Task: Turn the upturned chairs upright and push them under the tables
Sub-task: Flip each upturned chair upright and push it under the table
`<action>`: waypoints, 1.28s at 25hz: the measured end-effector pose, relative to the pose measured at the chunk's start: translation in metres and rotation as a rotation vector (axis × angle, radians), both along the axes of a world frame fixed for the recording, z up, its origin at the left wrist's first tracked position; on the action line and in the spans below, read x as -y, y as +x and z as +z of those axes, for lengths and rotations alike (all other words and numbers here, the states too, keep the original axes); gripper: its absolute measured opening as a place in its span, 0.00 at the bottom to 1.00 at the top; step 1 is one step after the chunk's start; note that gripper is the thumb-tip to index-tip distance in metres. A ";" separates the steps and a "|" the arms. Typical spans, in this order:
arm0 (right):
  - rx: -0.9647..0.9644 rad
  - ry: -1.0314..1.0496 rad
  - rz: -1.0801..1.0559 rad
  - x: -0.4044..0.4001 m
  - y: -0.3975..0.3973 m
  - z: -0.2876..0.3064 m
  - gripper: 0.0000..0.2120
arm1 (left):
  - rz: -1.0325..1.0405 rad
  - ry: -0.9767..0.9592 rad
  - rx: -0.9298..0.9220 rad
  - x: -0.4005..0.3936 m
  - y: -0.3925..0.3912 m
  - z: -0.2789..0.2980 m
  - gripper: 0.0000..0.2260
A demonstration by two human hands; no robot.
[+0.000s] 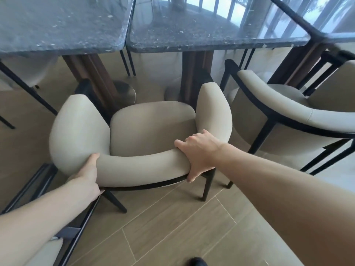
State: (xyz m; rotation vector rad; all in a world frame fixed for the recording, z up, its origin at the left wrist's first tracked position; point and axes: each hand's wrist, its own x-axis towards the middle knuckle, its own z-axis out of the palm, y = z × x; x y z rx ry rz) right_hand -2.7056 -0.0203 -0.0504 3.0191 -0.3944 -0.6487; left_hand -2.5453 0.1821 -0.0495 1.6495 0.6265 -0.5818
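Push step in hand: beige chair [149, 129] upright; left hand [87, 174] and right hand [197, 152] grasp its backrest; next, slide it under table [211, 38], clearing the pedestal [196, 73].

Daylight was pouring in from the windows [221, 8] at the top, pretty bright overall, kinda cool and washed out up there. The glossy desk [192, 29] tops caught a big reflection of the window bars, so lots of glare on the right one. Shadows under the desks and the beige chair [151, 129] were soft, nothing harsh. The wide-angle lens bent straight edges hard toward the corners. The far right side looked smeared with motion blur, and the forearms [288, 189] up close were soft too.
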 end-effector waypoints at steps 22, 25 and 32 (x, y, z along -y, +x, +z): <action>-0.110 -0.015 -0.158 0.063 0.049 0.011 0.43 | -0.041 -0.015 -0.051 0.067 0.093 -0.046 0.41; -0.104 -0.030 -0.180 0.057 0.045 0.007 0.44 | -0.045 -0.034 -0.041 0.062 0.089 -0.046 0.41; 0.006 -0.120 -0.195 0.017 0.042 0.006 0.43 | -1.060 0.659 1.381 0.016 0.077 -0.030 0.35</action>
